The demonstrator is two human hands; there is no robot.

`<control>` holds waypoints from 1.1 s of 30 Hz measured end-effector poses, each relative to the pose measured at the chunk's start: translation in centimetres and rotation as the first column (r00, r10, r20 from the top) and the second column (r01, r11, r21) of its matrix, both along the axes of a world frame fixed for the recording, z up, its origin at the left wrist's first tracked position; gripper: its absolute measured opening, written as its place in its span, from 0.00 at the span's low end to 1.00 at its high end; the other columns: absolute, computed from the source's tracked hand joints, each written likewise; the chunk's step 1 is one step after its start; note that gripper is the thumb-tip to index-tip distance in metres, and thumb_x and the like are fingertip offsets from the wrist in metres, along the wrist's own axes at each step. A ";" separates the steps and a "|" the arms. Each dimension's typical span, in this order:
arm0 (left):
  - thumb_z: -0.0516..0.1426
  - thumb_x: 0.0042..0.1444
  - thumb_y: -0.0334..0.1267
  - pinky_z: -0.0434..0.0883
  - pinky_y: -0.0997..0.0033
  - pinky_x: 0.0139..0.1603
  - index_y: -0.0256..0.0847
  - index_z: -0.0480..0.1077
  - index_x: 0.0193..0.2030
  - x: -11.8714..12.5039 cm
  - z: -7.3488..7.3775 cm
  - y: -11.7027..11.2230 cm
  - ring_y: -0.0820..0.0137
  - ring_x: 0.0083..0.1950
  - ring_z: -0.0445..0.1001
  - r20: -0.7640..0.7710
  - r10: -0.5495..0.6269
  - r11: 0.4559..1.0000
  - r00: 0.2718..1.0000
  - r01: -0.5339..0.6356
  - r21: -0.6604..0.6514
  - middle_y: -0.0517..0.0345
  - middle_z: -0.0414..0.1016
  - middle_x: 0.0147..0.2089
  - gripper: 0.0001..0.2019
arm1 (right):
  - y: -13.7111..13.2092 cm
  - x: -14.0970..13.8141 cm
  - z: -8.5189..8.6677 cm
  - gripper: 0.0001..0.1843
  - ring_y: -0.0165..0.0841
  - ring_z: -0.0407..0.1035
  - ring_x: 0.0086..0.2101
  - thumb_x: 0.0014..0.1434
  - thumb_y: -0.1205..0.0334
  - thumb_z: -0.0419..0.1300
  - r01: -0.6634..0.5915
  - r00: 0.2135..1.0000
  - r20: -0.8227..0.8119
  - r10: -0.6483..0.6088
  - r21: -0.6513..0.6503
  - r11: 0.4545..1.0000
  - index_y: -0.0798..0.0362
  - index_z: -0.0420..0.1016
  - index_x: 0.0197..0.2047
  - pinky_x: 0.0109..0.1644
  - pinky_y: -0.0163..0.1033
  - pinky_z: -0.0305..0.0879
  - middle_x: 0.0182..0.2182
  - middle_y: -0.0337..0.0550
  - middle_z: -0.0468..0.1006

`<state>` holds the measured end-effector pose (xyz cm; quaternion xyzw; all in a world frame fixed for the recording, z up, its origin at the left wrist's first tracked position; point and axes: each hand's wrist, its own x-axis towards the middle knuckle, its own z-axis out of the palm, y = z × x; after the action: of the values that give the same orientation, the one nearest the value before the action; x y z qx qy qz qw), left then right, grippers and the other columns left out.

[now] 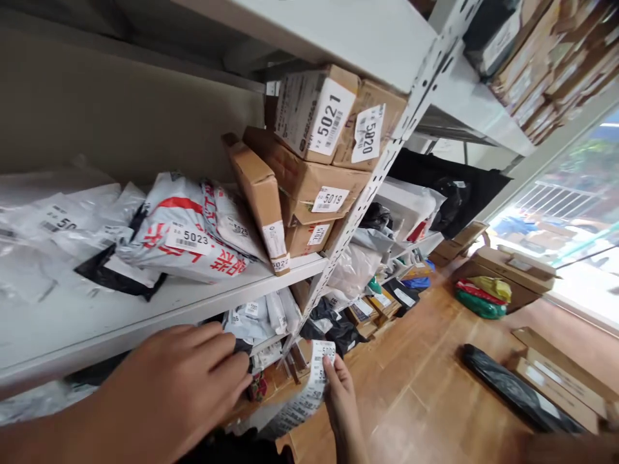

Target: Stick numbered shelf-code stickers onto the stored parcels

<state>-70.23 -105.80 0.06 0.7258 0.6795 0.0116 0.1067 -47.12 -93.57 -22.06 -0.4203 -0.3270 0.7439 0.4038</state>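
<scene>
While the right hand (341,393) pinches the label strip (309,386) low in the near middle and the left hand (184,380) curls by the grey bags (256,320) under the shelf (120,322), its grip unclear, the dangling strip could snag the shelf post (348,225) and tear.

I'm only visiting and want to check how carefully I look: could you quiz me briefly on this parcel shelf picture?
1. True or false: the right hand holds a strip of labels.
2. Which number is on the grey-and-red bag? A 5023, B 5040, C 5099.
3. Fill in: the box marked 5021 lies ___ the box marked 5019.
Key: 1 true; 2 A; 3 on top of.
</scene>
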 end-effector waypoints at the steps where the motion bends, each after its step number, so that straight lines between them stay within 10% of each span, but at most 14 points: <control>1: 0.45 0.59 0.47 0.69 0.54 0.37 0.53 0.76 0.34 0.9 -1.3 0.7 0.57 0.37 0.74 -0.017 0.023 0.991 1.000 -0.025 -0.129 0.53 0.78 0.34 0.18 | 0.3 0.0 -0.5 0.23 0.32 0.70 0.25 0.41 0.46 0.72 0.007 1.000 0.020 -0.007 0.000 1.000 0.52 0.77 0.36 0.30 0.35 0.65 0.27 0.41 0.80; 7: 0.45 0.63 0.45 0.70 0.63 0.46 0.42 0.76 0.34 5.2 -10.0 7.6 0.62 0.42 0.76 0.288 0.218 0.949 0.932 -0.134 -0.286 0.52 0.79 0.39 0.20 | 2.1 -0.3 -0.7 0.22 0.30 0.69 0.27 0.45 0.45 0.69 -0.060 0.998 0.018 0.058 0.096 0.994 0.54 0.77 0.36 0.32 0.33 0.64 0.28 0.40 0.80; 14: 0.56 0.50 0.46 0.70 0.66 0.45 0.37 0.68 0.50 9.0 -20.6 10.0 0.60 0.50 0.73 0.803 0.480 0.857 0.354 -0.386 -0.342 0.48 0.77 0.48 0.22 | 3.3 0.3 -1.4 0.23 0.29 0.69 0.26 0.48 0.44 0.67 -0.170 0.985 -0.022 0.174 0.109 0.979 0.53 0.76 0.39 0.32 0.34 0.64 0.30 0.40 0.80; 17: 0.57 0.48 0.50 0.67 0.69 0.38 0.38 0.68 0.35 10.0 -21.2 9.4 0.64 0.38 0.72 0.869 0.455 0.846 0.194 -0.398 -0.354 0.55 0.74 0.33 0.16 | 2.7 0.5 -2.6 0.23 0.30 0.70 0.29 0.47 0.44 0.68 -0.258 0.965 -0.019 0.263 0.126 0.958 0.53 0.76 0.39 0.37 0.36 0.66 0.32 0.42 0.81; 26: 0.52 0.53 0.52 0.57 0.73 0.31 0.39 0.63 0.23 13.0 -20.9 2.2 0.72 0.28 0.61 0.716 0.578 0.807 0.390 -0.403 -0.432 0.64 0.61 0.23 0.18 | -1.7 5.1 -5.4 0.19 0.27 0.65 0.25 0.47 0.47 0.69 -0.504 0.862 -0.017 0.507 0.089 0.859 0.55 0.75 0.29 0.32 0.33 0.62 0.23 0.38 0.75; 33: 0.52 0.57 0.49 0.66 0.73 0.39 0.41 0.72 0.34 17.4 -21.2 -2.4 0.68 0.36 0.73 0.763 0.542 0.796 0.352 -0.504 -0.334 0.58 0.75 0.32 0.15 | -6.3 8.4 -5.5 0.18 0.27 0.65 0.27 0.46 0.48 0.70 -0.552 0.832 0.013 0.554 0.104 0.827 0.55 0.76 0.30 0.34 0.33 0.61 0.24 0.37 0.74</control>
<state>-52.83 -108.22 -21.15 0.3725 0.7394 0.3725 0.4193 -38.76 -99.84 -27.57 -0.2797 -0.4693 0.8145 0.1952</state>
